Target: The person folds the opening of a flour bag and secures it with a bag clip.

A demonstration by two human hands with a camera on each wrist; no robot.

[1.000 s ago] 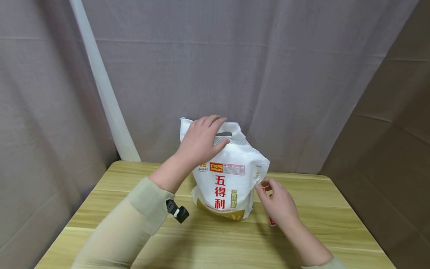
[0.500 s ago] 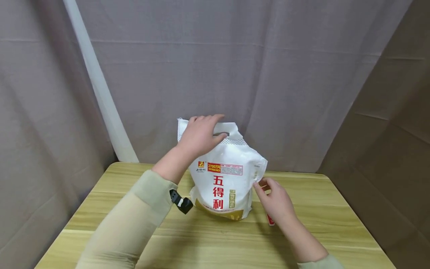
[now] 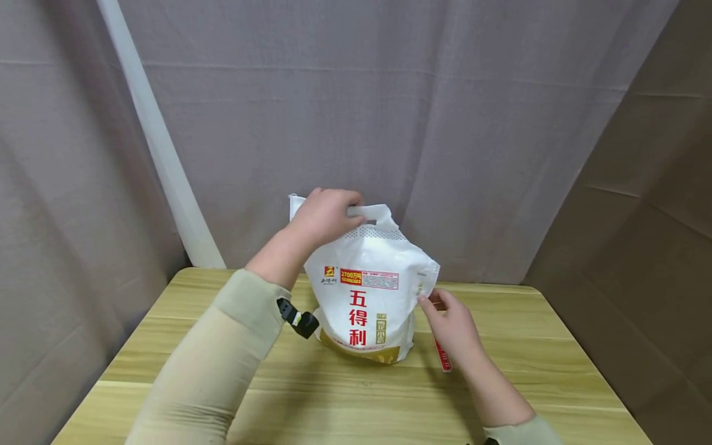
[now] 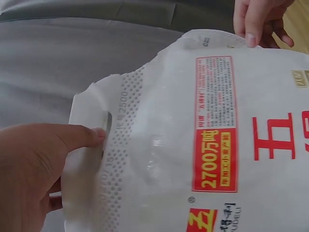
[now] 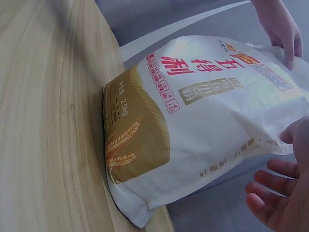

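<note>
Left hand (image 3: 324, 216) grips the flour bag (image 3: 367, 290) by its handle cutout; right hand (image 3: 452, 326), fingers loose, touches its side. Lift straight, steady the base.

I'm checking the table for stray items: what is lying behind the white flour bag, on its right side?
A red-and-white strip lies on the wooden table there, partly covered by the right hand touching the flour bag. Its upper end is hidden, so what it is stays unclear.
</note>
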